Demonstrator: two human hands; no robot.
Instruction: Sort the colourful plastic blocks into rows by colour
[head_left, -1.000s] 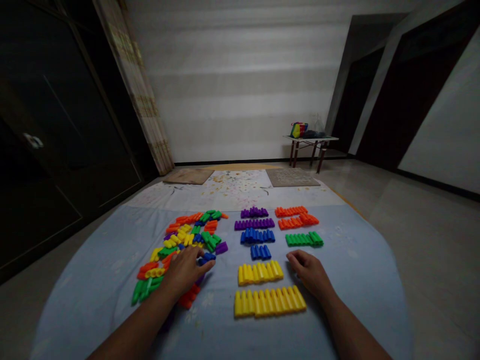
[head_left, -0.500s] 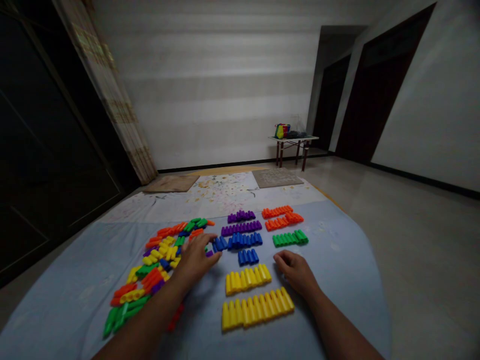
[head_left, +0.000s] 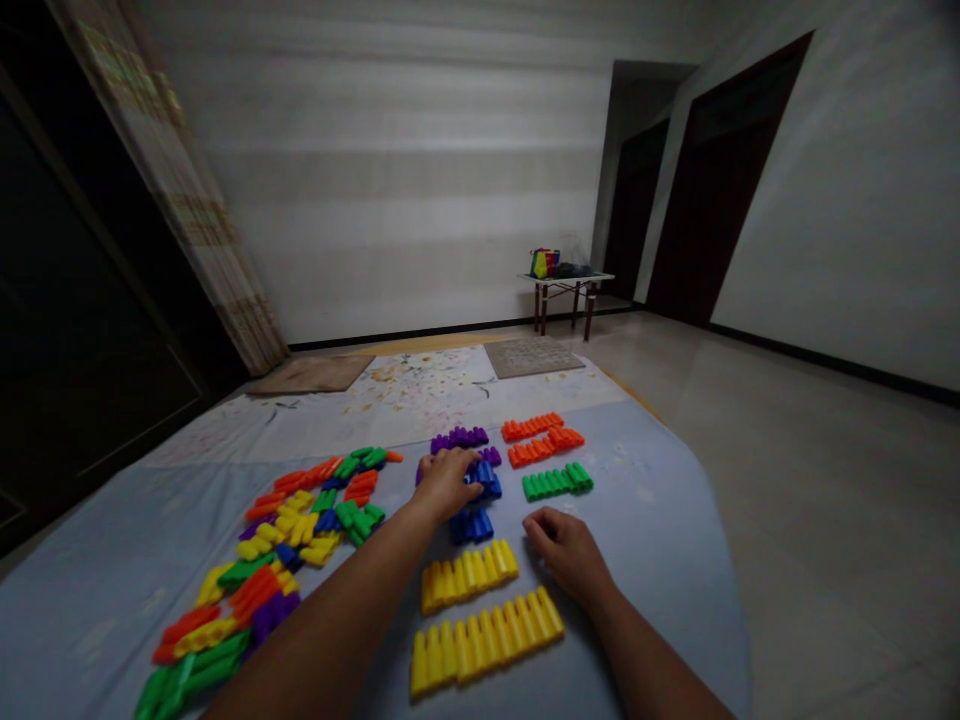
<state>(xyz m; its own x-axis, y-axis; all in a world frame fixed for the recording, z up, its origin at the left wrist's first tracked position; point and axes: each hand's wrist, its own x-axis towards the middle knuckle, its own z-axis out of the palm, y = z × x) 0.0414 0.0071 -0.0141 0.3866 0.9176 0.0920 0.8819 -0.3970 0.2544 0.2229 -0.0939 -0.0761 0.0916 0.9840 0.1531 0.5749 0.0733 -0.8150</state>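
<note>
Hands (head_left: 446, 485) among glossy, tubular plastic pieces (head_left: 487, 637) on cloth (head_left: 660, 565)

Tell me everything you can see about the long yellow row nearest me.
The long yellow row is a line of glossy, plastic-looking tubes lying side by side on the pale blue cloth, their far ends narrower. It slants away toward the right, slightly uneven. It lies on your side of the shorter yellow row, with a gap between them. Neither the left hand nor the right hand touches it.
</note>
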